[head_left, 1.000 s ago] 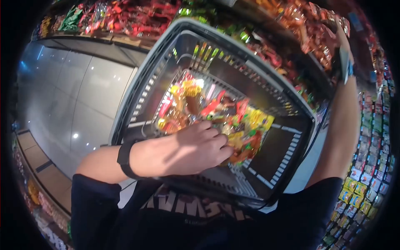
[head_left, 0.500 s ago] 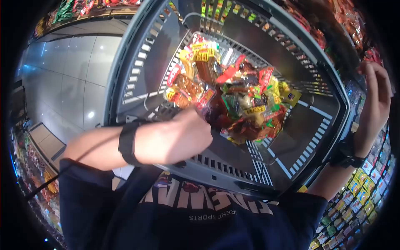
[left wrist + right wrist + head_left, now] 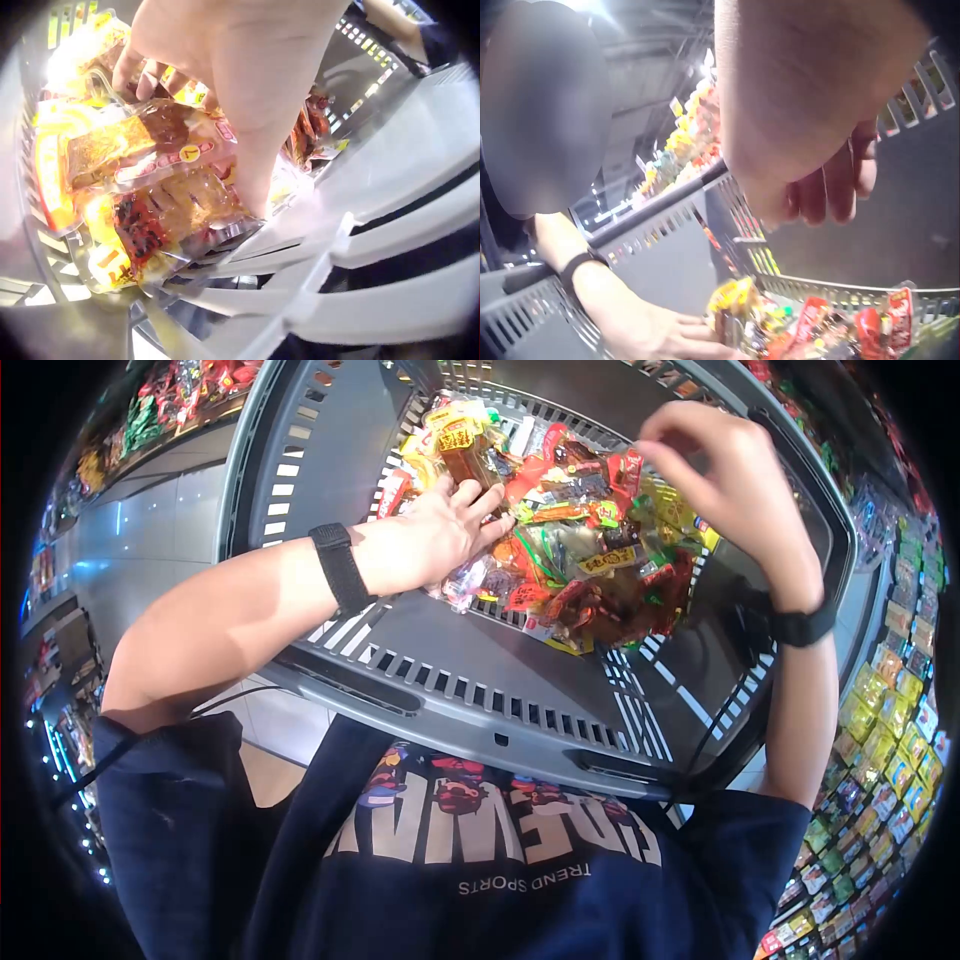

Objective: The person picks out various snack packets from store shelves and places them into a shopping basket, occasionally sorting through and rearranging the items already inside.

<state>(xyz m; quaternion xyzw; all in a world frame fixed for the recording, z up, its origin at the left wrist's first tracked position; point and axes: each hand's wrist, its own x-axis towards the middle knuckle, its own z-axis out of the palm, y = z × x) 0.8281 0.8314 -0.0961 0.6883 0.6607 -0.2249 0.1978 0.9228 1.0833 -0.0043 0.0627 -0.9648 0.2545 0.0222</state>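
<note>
My left hand [image 3: 435, 540] is inside a grey shopping basket [image 3: 500, 712], its fingers spread over the packaged snacks [image 3: 600, 575] at the left of the heap. The fingertips touch the packets beside a brown snack packet with a yellow label [image 3: 465, 452]. In the left wrist view, clear sealed packets [image 3: 180, 154] lie below the palm, some with reddish-brown food inside. My right hand [image 3: 730, 470] is raised above the right part of the basket, fingers loosely bent and holding nothing. Red-wrapped packets [image 3: 898, 319] lie below it in the right wrist view.
Slotted walls enclose the heap of packets. Shelves of small packets [image 3: 890, 760] run along the right, and more red packets [image 3: 200, 388] fill a shelf at the upper left. Pale tiled floor [image 3: 150, 530] shows left of the basket.
The right hand has come from the shelf at the right to over the basket. The left hand has moved from the heap's near side farther in, its fingers now spread on the packets.
</note>
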